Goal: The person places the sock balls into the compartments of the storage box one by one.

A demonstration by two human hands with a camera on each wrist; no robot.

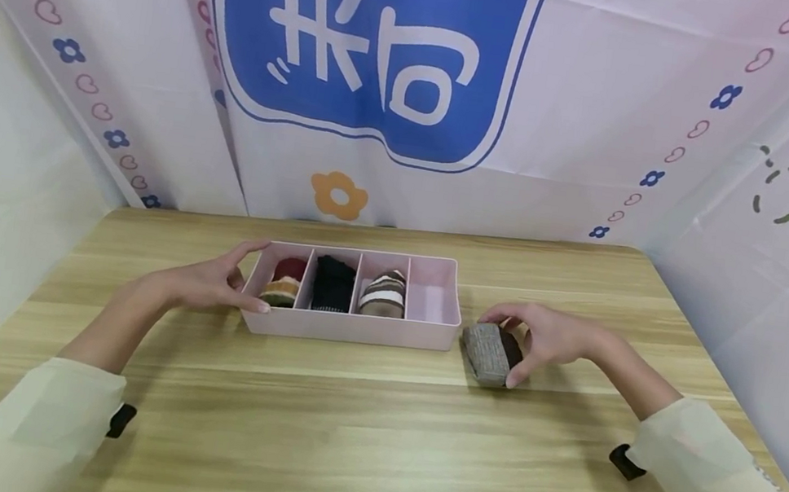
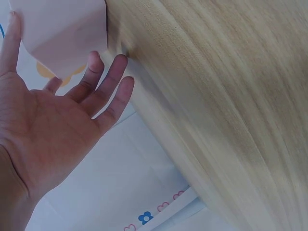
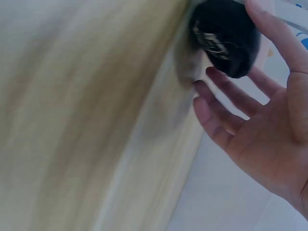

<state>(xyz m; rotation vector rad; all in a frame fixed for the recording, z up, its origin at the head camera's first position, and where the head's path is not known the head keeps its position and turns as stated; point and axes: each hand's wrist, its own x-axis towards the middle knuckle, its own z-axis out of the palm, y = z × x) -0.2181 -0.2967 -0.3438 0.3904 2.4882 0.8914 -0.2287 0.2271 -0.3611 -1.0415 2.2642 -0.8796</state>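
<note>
A pink divided storage box [image 1: 355,330] stands on the table. My left hand [image 1: 209,281] spans its left end, thumb on the front rim and index finger at the back corner, holding it between them. Its other fingers stay apart from the wall in the left wrist view. From left to right, the compartments hold a red, tan and green rolled sock [image 1: 284,282], a black rolled sock [image 1: 334,284] and a brown-and-white striped one [image 1: 385,292]; the rightmost shows its pink floor. Just right of the box, my right hand [image 1: 549,339] pinches a grey rolled sock [image 1: 488,354] with a dark end.
The wood-grain table [image 1: 341,436] runs in front of the box. Behind it hangs a white printed cloth [image 1: 568,95] with a blue emblem, and white sheets [image 1: 769,267] close off both sides.
</note>
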